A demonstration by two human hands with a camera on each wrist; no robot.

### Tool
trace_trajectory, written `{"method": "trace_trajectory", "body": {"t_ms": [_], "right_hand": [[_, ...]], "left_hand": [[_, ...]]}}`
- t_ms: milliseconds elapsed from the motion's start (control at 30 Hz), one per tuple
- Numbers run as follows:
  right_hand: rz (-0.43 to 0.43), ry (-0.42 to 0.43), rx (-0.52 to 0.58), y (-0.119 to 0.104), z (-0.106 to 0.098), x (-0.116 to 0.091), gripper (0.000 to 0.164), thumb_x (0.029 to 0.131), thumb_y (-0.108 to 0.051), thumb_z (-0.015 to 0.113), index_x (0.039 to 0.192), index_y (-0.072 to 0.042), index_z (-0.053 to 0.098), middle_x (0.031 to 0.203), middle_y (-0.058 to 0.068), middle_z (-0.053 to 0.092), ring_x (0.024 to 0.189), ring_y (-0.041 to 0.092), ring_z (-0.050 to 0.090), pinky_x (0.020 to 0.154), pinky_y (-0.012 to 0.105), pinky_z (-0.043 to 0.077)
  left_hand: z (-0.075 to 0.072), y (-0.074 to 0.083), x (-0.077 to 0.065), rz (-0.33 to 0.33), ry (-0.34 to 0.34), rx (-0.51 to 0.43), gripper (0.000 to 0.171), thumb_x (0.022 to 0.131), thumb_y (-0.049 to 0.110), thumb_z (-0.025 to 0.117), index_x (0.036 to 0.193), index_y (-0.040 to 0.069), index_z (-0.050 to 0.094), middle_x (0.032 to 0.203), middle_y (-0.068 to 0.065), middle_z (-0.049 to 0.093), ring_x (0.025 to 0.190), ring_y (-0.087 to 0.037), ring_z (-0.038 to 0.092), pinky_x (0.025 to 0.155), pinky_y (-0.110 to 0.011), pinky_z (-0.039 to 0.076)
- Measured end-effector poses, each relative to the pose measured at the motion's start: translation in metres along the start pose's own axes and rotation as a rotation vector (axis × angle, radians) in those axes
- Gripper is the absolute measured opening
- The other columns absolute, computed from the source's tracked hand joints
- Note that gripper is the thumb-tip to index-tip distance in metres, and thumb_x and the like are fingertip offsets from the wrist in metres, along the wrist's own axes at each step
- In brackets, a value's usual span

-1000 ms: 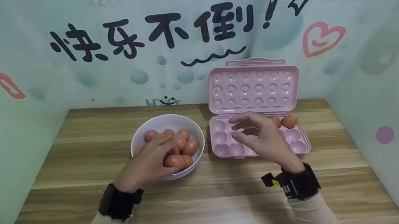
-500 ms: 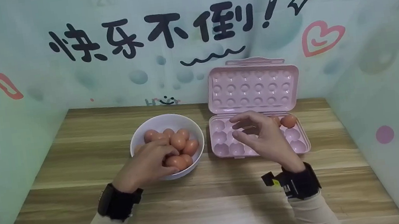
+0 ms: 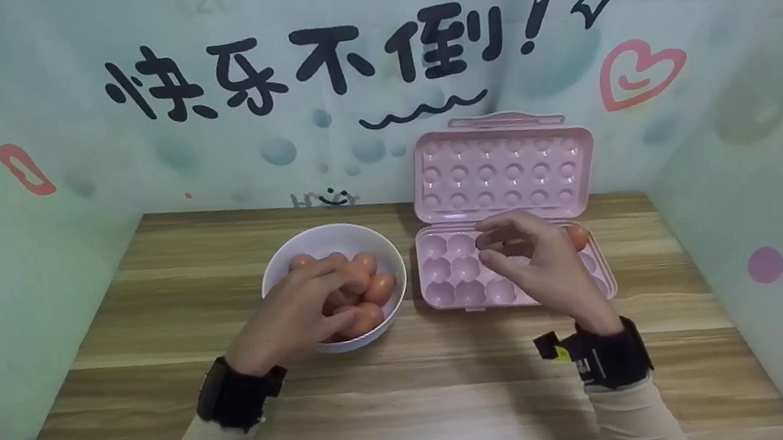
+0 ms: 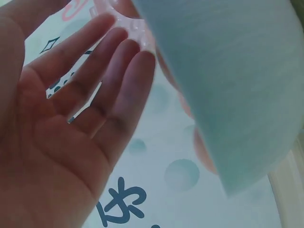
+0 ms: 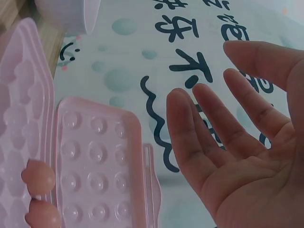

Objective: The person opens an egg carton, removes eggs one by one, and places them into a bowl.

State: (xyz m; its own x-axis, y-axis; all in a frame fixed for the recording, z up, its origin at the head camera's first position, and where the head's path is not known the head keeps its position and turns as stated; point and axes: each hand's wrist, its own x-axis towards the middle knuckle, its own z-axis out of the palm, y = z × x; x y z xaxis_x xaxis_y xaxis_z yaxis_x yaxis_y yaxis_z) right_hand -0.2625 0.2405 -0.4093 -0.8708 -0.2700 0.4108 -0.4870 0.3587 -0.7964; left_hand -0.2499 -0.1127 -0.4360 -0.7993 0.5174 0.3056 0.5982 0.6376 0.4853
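My left hand (image 3: pixel 301 311) is over the white bowl (image 3: pixel 393 303) of brown eggs (image 3: pixel 379 290), covering part of the pile. In the left wrist view its fingers (image 4: pixel 124 92) are loosely extended beside the bowl (image 4: pixel 223 95), with nothing in the palm. My right hand (image 3: pixel 544 260) hovers above the opened pink egg carton (image 3: pixel 439 295), fingers gently bent and thumb apart, holding nothing. Two brown eggs sit side by side in carton cups; the right wrist view shows both, one egg (image 5: pixel 39 176) next to another egg (image 5: pixel 43 213). The hand hides much of the carton's right half in the head view.
The carton's lid (image 3: pixel 505 167) stands raised against the patterned cloth backdrop (image 3: pixel 241 171). Beneath everything is a wood-grain table (image 3: pixel 401 408), with cloth walls along its left and right sides. The bowl stands just left of the carton.
My right hand has shifted a little to the right over the carton, uncovering more cups on the left. My left hand has edged forward and right over the eggs. The head view has shifted slightly.
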Motion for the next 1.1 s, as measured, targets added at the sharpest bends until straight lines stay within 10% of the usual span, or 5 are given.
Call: {"method": "trace_trajectory", "body": {"t_ms": [300,500,1100], "right_hand": [[-0.079,-0.102,-0.521,0.02,-0.027,0.014,0.039,0.089,-0.016,0.087,0.125,-0.018,0.074,0.118,-0.002,0.072,0.099,0.017,0.072,0.089,0.04,0.058],[-0.149,-0.226,-0.561,0.041,-0.041,0.029,0.044,0.08,-0.001,0.087,0.123,-0.007,0.075,0.12,0.013,0.071,0.116,0.034,0.063,0.1,0.051,0.051],[-0.112,-0.415,-0.672,0.083,-0.018,0.065,0.04,0.078,0.007,0.087,0.116,0.002,0.076,0.109,0.021,0.069,0.1,0.034,0.063,0.089,0.046,0.056]], "left_hand": [[0.003,0.014,0.02,0.077,0.078,0.087,0.043,0.094,0.033,0.081,0.133,0.017,0.071,0.13,-0.007,0.068,0.126,-0.025,0.061,0.106,-0.053,0.044],[0.01,0.024,0.04,0.106,0.086,0.064,0.047,0.095,0.028,0.079,0.139,0.017,0.068,0.133,-0.006,0.066,0.125,-0.025,0.061,0.108,-0.042,0.05],[0.035,0.039,0.062,0.171,0.01,0.049,0.058,0.096,0.033,0.079,0.15,0.024,0.058,0.136,-0.002,0.061,0.125,-0.02,0.058,0.109,-0.04,0.049]]}}
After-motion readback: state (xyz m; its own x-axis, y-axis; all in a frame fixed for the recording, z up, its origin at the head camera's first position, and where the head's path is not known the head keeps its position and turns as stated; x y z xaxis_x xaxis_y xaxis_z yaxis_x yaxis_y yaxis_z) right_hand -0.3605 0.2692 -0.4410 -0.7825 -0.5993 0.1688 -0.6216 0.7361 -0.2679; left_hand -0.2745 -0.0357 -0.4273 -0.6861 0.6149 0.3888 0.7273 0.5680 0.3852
